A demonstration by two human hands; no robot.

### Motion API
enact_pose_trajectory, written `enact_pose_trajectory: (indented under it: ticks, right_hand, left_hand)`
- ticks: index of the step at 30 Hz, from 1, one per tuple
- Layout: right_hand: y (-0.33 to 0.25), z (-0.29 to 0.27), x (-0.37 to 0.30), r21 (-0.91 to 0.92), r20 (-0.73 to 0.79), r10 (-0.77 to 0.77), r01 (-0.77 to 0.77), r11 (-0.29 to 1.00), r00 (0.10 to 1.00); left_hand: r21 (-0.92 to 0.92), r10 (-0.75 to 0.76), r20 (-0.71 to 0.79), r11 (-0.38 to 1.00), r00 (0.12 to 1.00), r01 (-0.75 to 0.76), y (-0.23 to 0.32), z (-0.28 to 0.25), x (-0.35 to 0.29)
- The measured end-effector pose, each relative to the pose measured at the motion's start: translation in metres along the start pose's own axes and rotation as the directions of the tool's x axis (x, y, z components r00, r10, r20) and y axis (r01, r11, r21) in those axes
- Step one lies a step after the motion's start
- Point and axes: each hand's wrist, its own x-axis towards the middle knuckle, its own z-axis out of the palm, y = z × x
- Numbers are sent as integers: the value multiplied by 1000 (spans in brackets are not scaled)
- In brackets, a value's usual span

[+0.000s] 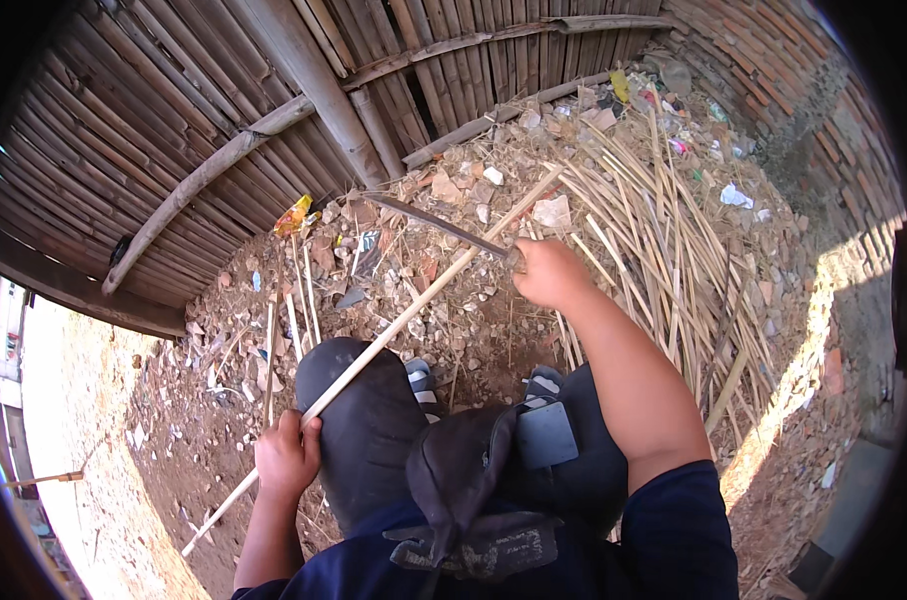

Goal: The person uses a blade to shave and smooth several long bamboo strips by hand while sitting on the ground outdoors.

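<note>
Over stony ground by a wooden wall [174,130], a long pale stick [414,310] runs on a slant past the left knee [346,405], from low on the left up to the right. The left hand [286,455] is closed around the lower part of the stick, just beside that knee. The right hand [552,275] is wrapped tight around the handle end of a long dark knife [439,226] (the fist hides most of the handle). The blade crosses the stick near its far end, but I cannot tell if the two touch. To the right, a big heap of sticks [674,270] lies on the ground.

A few things could go wrong. The far end of the stick has no hand on it, so it could wobble or roll if the blade pushes hard. A hard bump in the wood could make the knife jump. If it slid down the stick, it could nick the left fingers or the knee (the hands are bare, with no gloves). A loose hold on the handle could let the blade twist. The sandals [426,388] may not guard the toes well if the knife fell. The thin stick might also snap if it was bent too much.
</note>
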Motion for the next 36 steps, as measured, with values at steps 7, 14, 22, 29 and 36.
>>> enact_pose_trajectory:
  ticks: [7, 14, 22, 29, 36]
  right_hand:
    - [6, 13, 7, 137, 48, -37, 30, 990, 998]
    - [-29, 6, -8, 41, 42, -127, 125, 991, 991]
    - [0, 9, 8, 52, 61, 15, -18, 998, 998]
    - [5, 20, 15, 72, 66, -5, 0, 997, 998]
    - [-9, 12, 1, 70, 55, -21, 17, 997, 998]
  left_hand:
    - [-127, -16, -3, 992, 1000, 15, 10, -6, -2]
    - [-136, -33, -4, 990, 999, 32, 7, -3, -3]
    - [-73, 36, -26, 997, 999, -38, 8, -12, 8]
    - [-135, -22, -17, 991, 1000, 20, 4, 0, 6]
    - [-112, 18, 0, 993, 1000, -18, 0, -8, 7]
